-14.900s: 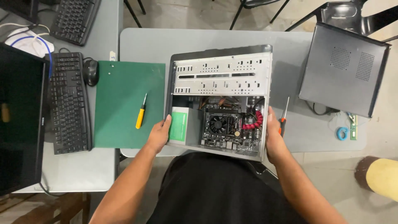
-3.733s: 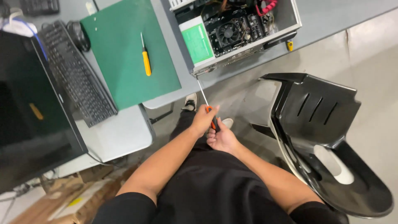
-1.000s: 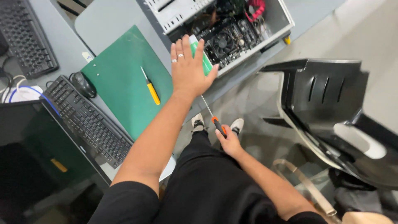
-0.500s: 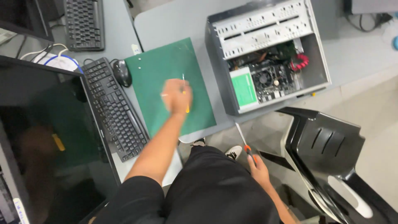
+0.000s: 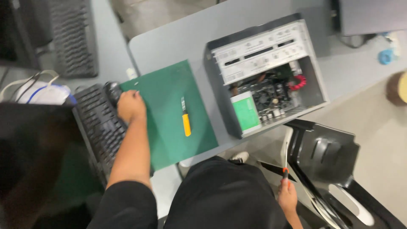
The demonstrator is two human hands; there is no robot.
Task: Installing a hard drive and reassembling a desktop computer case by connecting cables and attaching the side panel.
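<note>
Our left hand, arm outstretched, rests closed on the green mat edge; our lowered right hand grips a screwdriver upright.

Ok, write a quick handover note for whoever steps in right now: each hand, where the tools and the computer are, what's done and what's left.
Left hand: at the upper left corner of the green mat, beside the keyboard and mouse; grip unclear.
Right hand: low by the black chair, holding a thin red-handled screwdriver, tip up.
Yellow-handled screwdriver lies on the mat.
Computer case lies on the table, side open, board exposed.
Done: case opened. Left: everything inside is in place.
</note>
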